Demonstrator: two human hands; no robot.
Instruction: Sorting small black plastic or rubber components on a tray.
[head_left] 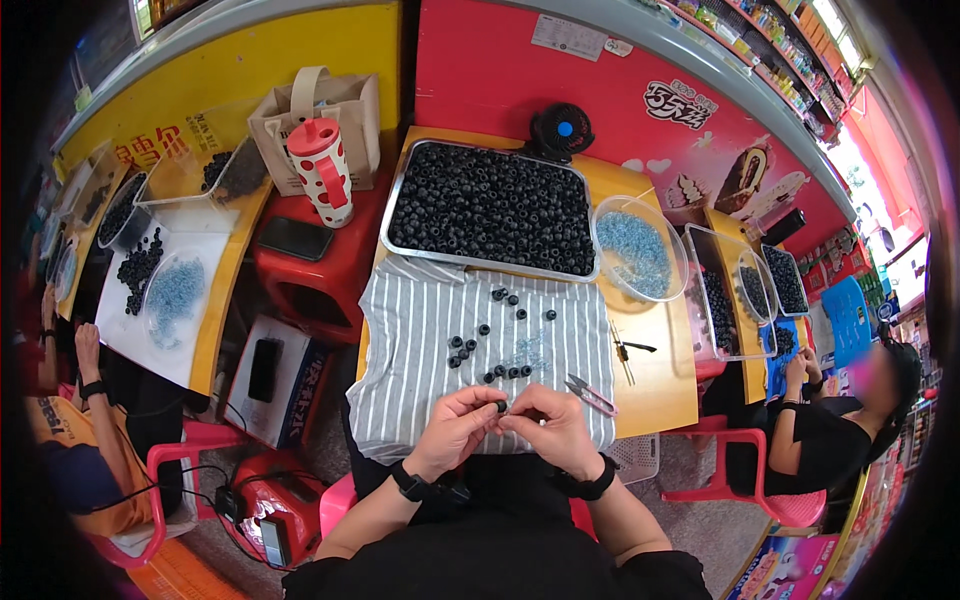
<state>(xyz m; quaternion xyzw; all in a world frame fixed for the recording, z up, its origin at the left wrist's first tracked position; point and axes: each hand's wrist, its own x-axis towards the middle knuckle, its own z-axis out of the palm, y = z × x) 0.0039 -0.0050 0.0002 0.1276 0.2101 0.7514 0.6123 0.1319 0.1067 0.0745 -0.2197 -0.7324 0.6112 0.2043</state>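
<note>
Over the near edge of a grey striped cloth (420, 330), my left hand (458, 428) pinches a small black round piece with a hole (501, 406). My right hand (552, 425) is closed beside it, thumb and forefinger pressed together near the piece; what they hold is too small to make out. Several like black pieces (457, 343) lie scattered on the cloth, with a few tiny clear-blue bits (528, 352) among them. Thread snips (592, 396) rest just right of my right hand. A thin dark-handled tool (622, 350) lies on the table.
A metal tray (594, 262) full of black pieces stands behind the cloth. Right of it are a round tub (683, 270) of blue bits and a small black fan (562, 131). A spotted tumbler (320, 170) stands on a red stool (300, 275). People work at both sides.
</note>
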